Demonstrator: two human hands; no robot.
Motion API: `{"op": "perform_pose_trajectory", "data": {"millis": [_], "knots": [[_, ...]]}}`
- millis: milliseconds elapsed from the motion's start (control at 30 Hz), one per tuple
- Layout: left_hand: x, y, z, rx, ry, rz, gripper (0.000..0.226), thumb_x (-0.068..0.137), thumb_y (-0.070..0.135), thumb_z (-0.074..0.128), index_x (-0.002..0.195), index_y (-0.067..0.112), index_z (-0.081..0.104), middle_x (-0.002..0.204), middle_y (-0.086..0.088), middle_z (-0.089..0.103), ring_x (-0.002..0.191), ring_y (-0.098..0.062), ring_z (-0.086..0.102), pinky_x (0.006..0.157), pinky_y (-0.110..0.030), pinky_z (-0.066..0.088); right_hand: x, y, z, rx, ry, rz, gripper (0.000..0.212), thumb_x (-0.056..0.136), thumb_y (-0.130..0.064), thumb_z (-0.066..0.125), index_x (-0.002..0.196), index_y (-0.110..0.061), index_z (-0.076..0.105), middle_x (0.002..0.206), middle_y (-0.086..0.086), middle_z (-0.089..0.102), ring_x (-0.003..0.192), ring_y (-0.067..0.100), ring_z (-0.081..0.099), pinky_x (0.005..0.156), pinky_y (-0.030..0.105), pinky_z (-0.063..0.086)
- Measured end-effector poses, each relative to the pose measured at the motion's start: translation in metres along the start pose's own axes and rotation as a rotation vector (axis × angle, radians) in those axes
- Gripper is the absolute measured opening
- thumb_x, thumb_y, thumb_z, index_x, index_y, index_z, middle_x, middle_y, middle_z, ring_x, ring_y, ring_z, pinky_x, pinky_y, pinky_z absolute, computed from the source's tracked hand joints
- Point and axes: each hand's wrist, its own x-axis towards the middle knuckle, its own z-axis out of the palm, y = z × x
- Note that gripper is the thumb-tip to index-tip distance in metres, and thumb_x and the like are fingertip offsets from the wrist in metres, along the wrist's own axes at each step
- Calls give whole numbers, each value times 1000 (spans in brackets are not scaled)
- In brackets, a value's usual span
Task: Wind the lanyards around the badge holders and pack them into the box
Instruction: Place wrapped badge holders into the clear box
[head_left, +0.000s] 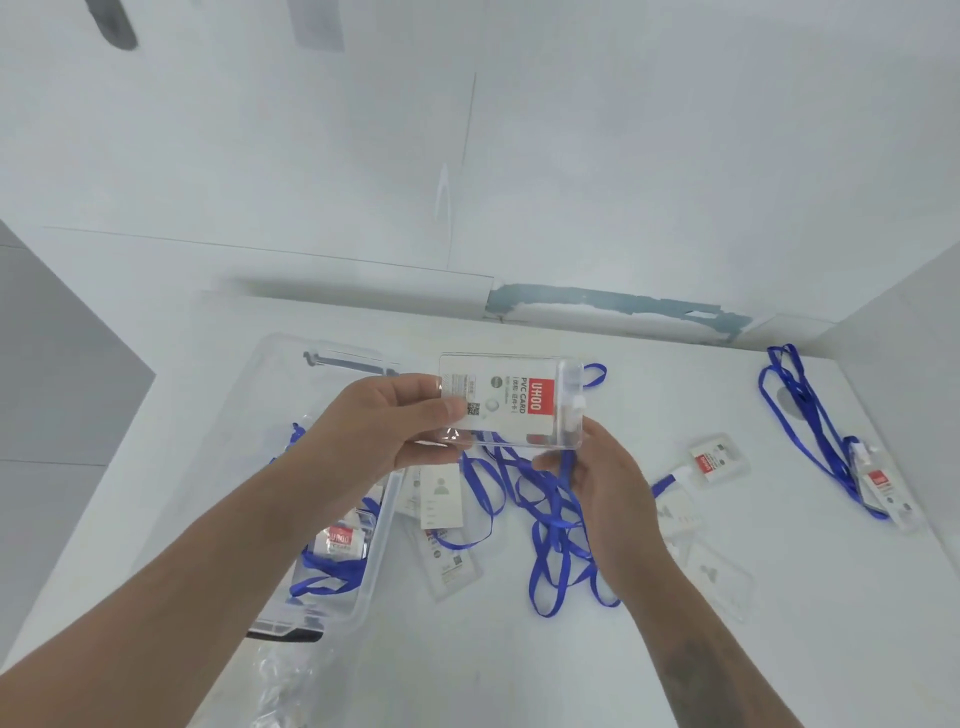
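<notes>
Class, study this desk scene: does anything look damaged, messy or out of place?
Yes. Along the back edge of the table, the wall trim is chipped, showing a ragged blue-grey patch. On the table, loose blue lanyards lie tangled among unwound badge holders, and one lanyard sprawls at the far right.

White table (675, 649), pale walls (623, 156), grey floor (52, 389) at left

Single head-worn wide-angle view, looking forward and down from close above a white table (675, 649), facing the wall (571, 156) at its far edge; both forearms reaching in from the bottom edge.
</notes>
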Motion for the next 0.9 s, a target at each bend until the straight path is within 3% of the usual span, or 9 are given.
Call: {"op": "perform_pose_trajectory", "data": {"millis": [133, 267, 367, 433, 533, 633, 700, 833, 900], "knots": [[2, 1, 1, -21, 41, 10, 5, 89, 11, 68, 89, 11, 73, 81, -5, 77, 84, -22, 75, 77, -30, 62, -21, 11, 23, -375, -58, -128, 31, 103, -27, 40, 93, -28, 69, 87, -14, 70, 72, 0, 61, 71, 19, 45], [9, -13, 4, 250, 196, 66, 7, 90, 12, 69, 92, 13, 75, 76, 0, 77, 76, -20, 76, 73, -30, 62, -44, 10, 43, -922, -299, -292, 31, 103, -41, 34, 120, -36, 59, 106, -12, 68, 97, 5, 60, 84, 28, 48], [11, -27, -3, 556, 236, 119, 13, 90, 19, 66, 82, 24, 75, 73, 4, 76, 74, -17, 74, 79, -44, 60, -51, -21, 41, -1181, -293, -454, 32, 103, -44, 31, 99, -25, 56, 94, -8, 61, 91, 16, 58, 82, 36, 48], [8, -32, -9, 656, 218, 104, 15, 91, 25, 64, 80, 27, 74, 73, 8, 75, 72, -9, 73, 80, -44, 59, -44, -44, 31, -1230, -260, -471, 30, 102, -44, 34, 99, -28, 59, 97, -10, 61, 91, 14, 58, 82, 35, 49], [5, -31, -10, 636, 151, 49, 16, 92, 23, 65, 79, 30, 73, 76, 5, 76, 71, -7, 73, 80, -40, 61, -25, -71, 13, -1199, -268, -457, 22, 97, -46, 47, 105, -40, 67, 102, -22, 66, 91, 1, 58, 82, 25, 49], [1, -22, -6, 489, 9, -74, 14, 90, 15, 68, 81, 22, 76, 74, -4, 77, 75, -18, 75, 76, -31, 62, -4, -83, 0, -901, -347, -398, 9, 91, -39, 64, 89, -39, 73, 83, -24, 70, 72, -4, 61, 63, 11, 47], [-3, -18, -7, 333, -55, -140, 9, 88, 13, 71, 84, 14, 78, 76, -11, 76, 75, -22, 74, 75, -29, 61, 12, -83, -4, -695, -342, -327, 9, 89, -32, 69, 84, -38, 74, 80, -17, 73, 71, 2, 66, 61, 12, 49], [-3, -20, -10, 58, -81, -142, 7, 85, 12, 72, 84, 9, 78, 76, -13, 73, 72, -19, 72, 68, -26, 60, 24, -59, -2, -317, -362, -54, 24, 98, -17, 57, 82, -27, 73, 73, -7, 74, 71, 9, 68, 61, 17, 51], [1, -21, -8, -33, -31, -139, 7, 86, 11, 70, 86, 8, 77, 76, -10, 73, 71, -17, 71, 65, -24, 60, 18, -37, 8, -358, -357, 38, 35, 97, 1, 52, 74, -24, 61, 58, -14, 65, 53, -2, 59, 52, 12, 47]]}}
